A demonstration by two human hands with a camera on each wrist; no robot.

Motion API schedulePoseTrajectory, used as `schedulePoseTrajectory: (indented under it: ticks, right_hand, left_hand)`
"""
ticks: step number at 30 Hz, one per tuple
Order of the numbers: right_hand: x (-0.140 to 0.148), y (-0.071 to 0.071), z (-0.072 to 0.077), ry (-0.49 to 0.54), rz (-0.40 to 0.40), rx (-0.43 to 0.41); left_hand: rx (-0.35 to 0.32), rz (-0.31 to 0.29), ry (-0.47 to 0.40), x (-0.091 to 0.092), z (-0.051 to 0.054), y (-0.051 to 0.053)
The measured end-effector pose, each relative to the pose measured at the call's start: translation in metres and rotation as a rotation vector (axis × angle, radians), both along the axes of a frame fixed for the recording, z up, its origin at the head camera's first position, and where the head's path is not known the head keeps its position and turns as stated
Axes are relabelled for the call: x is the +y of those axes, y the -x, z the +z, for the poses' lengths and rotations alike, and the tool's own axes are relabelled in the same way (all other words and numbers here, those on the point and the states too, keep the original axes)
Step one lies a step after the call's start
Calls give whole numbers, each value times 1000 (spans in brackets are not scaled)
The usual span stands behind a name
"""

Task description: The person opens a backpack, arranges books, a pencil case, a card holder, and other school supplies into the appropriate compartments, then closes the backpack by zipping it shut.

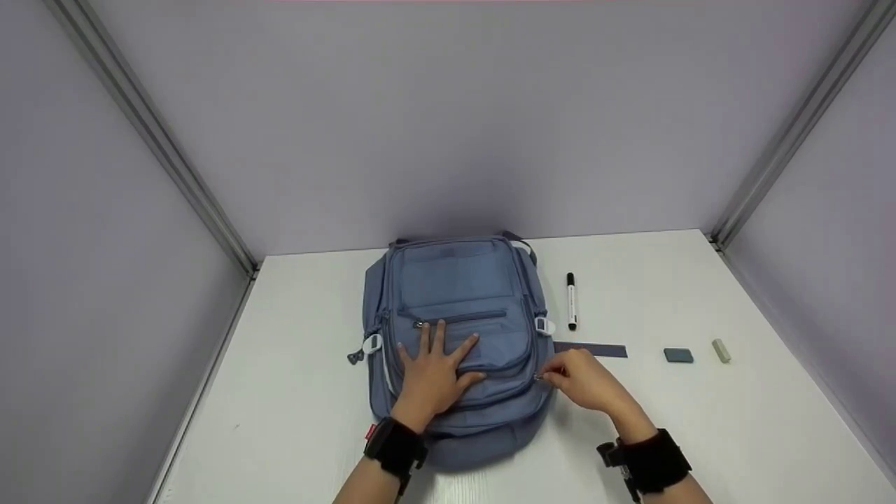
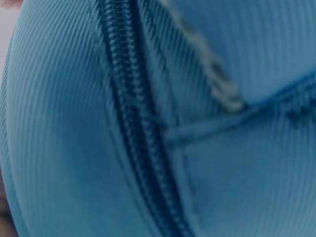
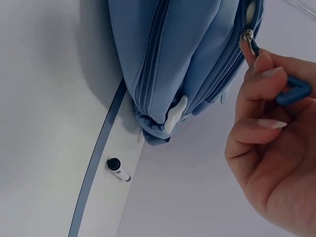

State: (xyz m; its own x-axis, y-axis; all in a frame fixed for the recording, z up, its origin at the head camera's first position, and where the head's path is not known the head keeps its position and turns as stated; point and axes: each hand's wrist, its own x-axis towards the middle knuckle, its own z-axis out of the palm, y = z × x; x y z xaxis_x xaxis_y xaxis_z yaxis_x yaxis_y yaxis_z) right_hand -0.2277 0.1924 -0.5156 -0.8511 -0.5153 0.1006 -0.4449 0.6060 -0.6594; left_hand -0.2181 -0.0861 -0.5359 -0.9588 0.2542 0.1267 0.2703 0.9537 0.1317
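Observation:
A blue backpack (image 1: 458, 273) lies on the white table with its front pockets facing up. My left hand (image 1: 430, 378) rests on its front with the fingers spread, just below a short pocket zipper (image 1: 465, 318). At the bag's right side, my right hand (image 1: 581, 378) pinches a zipper pull. In the right wrist view, thumb and fingers hold this zipper pull (image 3: 254, 47) by its cord, and its blue loop end (image 3: 295, 91) sticks out past the fingers. The left wrist view is filled by blue fabric and a closed zipper (image 2: 138, 98); the left hand hardly shows there.
Right of the bag lie a black-capped white marker (image 1: 572, 301), a blue strap (image 1: 595, 349) stretching out from the bag, a dark rectangular block (image 1: 678, 355) and a small pale block (image 1: 721, 351). White buckles (image 1: 544, 326) sit on the bag's sides. Grey panels (image 1: 490, 119) enclose the table.

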Motion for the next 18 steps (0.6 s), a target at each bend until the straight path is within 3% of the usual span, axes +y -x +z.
schedulePoseTrajectory:
  ticks: [7,18]
  right_hand:
    - [-9,-11,3,62,103,-155]
    - [-29,-22,0,57,150,-136]
  left_hand:
    - [-10,4,-25,0,0,0]
    - [-2,8,-20,2,0,-1]
